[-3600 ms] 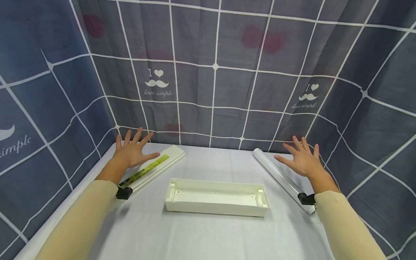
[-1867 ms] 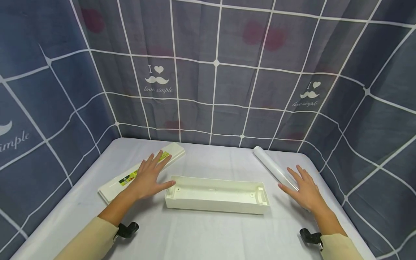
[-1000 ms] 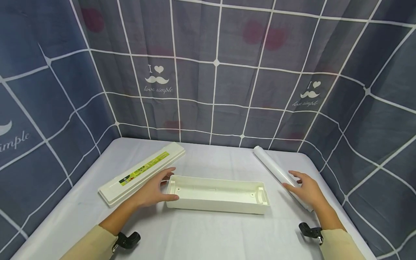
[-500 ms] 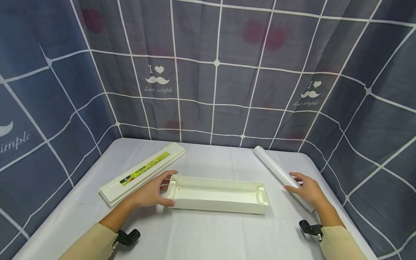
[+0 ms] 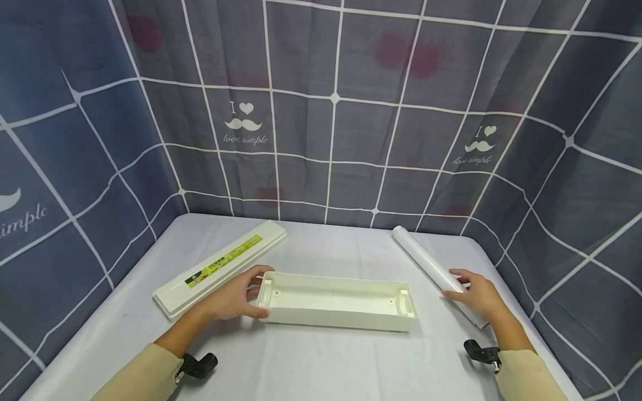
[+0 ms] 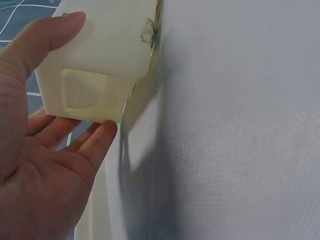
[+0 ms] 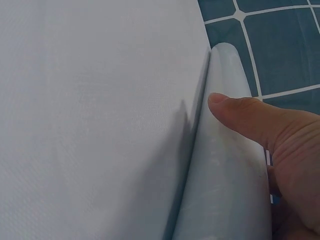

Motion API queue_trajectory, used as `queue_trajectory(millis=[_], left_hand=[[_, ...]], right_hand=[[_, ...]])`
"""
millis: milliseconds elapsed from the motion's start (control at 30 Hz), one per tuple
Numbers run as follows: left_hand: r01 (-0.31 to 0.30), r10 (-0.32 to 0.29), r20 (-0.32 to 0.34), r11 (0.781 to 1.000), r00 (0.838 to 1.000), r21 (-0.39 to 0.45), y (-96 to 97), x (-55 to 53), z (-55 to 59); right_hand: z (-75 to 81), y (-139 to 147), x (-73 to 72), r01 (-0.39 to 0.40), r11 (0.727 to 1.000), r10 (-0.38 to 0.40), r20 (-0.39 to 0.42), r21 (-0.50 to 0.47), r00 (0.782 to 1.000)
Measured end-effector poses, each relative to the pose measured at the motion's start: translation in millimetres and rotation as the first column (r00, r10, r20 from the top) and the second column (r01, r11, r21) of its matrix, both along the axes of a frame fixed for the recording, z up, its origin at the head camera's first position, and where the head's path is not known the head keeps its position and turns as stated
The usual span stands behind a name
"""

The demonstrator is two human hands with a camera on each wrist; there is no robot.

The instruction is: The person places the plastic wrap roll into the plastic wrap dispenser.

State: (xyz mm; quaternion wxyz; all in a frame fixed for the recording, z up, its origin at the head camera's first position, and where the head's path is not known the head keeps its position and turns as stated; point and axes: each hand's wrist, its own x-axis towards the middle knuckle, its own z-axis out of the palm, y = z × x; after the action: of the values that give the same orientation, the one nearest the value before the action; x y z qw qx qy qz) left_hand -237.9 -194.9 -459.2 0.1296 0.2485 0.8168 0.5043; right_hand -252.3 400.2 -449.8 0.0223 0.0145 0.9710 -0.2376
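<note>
A: What has just changed?

B: We find both hands settled on their objects. The left hand (image 5: 232, 298) holds the left end of the cream box (image 5: 341, 319); the right hand (image 5: 480, 296) grips the nearer part of the white roll (image 5: 420, 253).

A: Condition of the fingers?

B: We record the left thumb at the near corner, the other fingers curled at the far side. The right thumb lies across the roll; most fingers there are hidden in the wrist view, yet we judge the hold narrow.

A: Meaning for the work?

B: In our judgement, reaching is complete and both pieces are secured. Box and roll rest on the white cloth (image 5: 321, 367), well apart. The labelled flat piece (image 5: 220, 262), left of the box, is in neither hand.

A: Differences from earlier frames?

B: At first we saw both hands spread wide, farther forward. A second ago the left thumb sat higher, at the near rim. We note no appreciable shift in box, roll or flat piece.
</note>
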Motion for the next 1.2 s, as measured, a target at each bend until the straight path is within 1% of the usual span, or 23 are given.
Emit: queue_trajectory(millis=[267, 533, 767, 1033, 1200], left_hand=[[0.017, -0.018, 0.01, 0.999, 1.0, 0.036, -0.4, -1.3, -2.0], [0.041, -0.042, 0.015, 0.997, 0.999, 0.063, 1.2, -3.0, -3.4], [0.038, -0.039, 0.018, 0.997, 0.999, 0.063, 2.1, -2.8, -4.4], [0.04, -0.044, 0.052, 0.995, 0.998, 0.087, 1.4, -2.8, -4.4], [0.034, -0.04, 0.07, 0.996, 0.997, 0.087, 1.9, -1.5, -3.6]], right_hand=[[-0.4, 1.0, 0.8, -0.008, 1.0, 0.008, -0.005, 0.001, 1.0], [-1.1, 1.0, 1.0, 0.01, 1.0, -0.01, -0.007, -0.015, 1.0], [-5.8, 2.8, 1.7, 0.025, 0.999, -0.026, -0.027, -0.027, 0.999], [-9.5, 4.1, 0.6, 0.055, 0.997, -0.057, -0.033, -0.06, 0.998], [-10.3, 3.8, 1.4, 0.062, 0.995, -0.066, -0.045, -0.08, 0.997]])
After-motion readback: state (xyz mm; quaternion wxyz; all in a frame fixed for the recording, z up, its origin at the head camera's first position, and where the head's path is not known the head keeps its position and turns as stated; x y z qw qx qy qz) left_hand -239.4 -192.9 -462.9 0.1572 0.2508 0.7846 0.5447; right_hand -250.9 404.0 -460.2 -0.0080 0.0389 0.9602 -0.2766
